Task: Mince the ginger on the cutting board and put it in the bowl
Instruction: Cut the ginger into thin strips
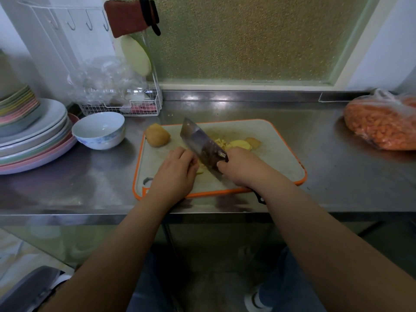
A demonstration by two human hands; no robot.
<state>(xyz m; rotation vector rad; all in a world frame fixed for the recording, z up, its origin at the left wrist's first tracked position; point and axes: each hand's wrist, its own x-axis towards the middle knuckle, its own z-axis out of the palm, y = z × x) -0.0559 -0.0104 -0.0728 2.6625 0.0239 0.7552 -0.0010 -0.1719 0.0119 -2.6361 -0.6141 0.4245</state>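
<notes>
You get dim, soft daylight through the frosted window [247, 39]; glare streaks the steel counter [225, 97], and wide-angle edges bend and blur.

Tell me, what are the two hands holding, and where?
The right hand grips the cleaver by its handle. The left hand pins ginger strips under curled fingers.

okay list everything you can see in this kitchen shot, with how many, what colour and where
cutting board: one, grey with orange rim, counter centre
cleaver: one, steel, over board
ginger chunk: one, tan, board's far left corner
cut ginger: several pieces, yellow, behind the cleaver
bowl: one, white and blue, left of board
plates: one stack, pastel, far left
wire rack: one, white, behind bowl
bag: one, clear with orange contents, far right
left hand: on ginger
right hand: grips cleaver
</notes>
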